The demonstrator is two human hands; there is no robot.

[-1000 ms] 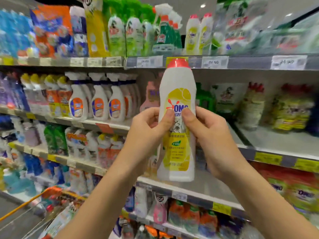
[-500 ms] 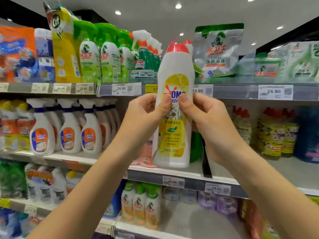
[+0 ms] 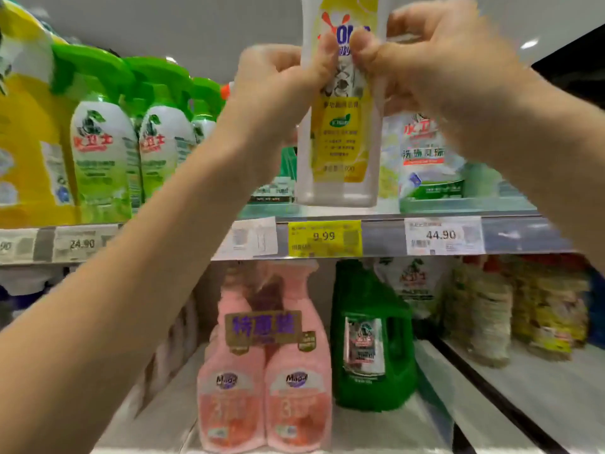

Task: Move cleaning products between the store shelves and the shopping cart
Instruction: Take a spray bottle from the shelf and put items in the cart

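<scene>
Below the grips: the upper shelf (image 3: pixel 523 231) has a yellow price tag (image 3: pixel 324 239) right under the bottle's base, with a white price tag (image 3: pixel 442 235) just to its right.
Left of the grips: green spray bottles (image 3: pixel 101 155) stand in a row on that shelf, and a yellow pouch (image 3: pixel 26 142) stands beyond them.
Right of and behind the grips: a white-and-green refill pouch (image 3: pixel 427 158) stands just beside the bottle, partly covered by the right wrist.
Far below the grips: on the lower shelf (image 3: pixel 540 388) a pink twin pack (image 3: pixel 265 371) stands next to a green jug (image 3: pixel 370 339).
Task thing: the white bottle (image 3: pixel 339 136) with a yellow label is upright between both grips. Its top is cut off by the frame's edge and its base is at the upper shelf's front. Blur hides whether it touches the shelf.
Left grip (image 3: pixel 278 83): the fingers curl round the bottle's left side and the thumb presses on the label.
Right grip (image 3: pixel 442 60): the fingers wrap the bottle's right side, and the thumb is on the label close to the other thumb.
Arms: both forearms are raised and slant in from the lower corners to meet at the bottle.
</scene>
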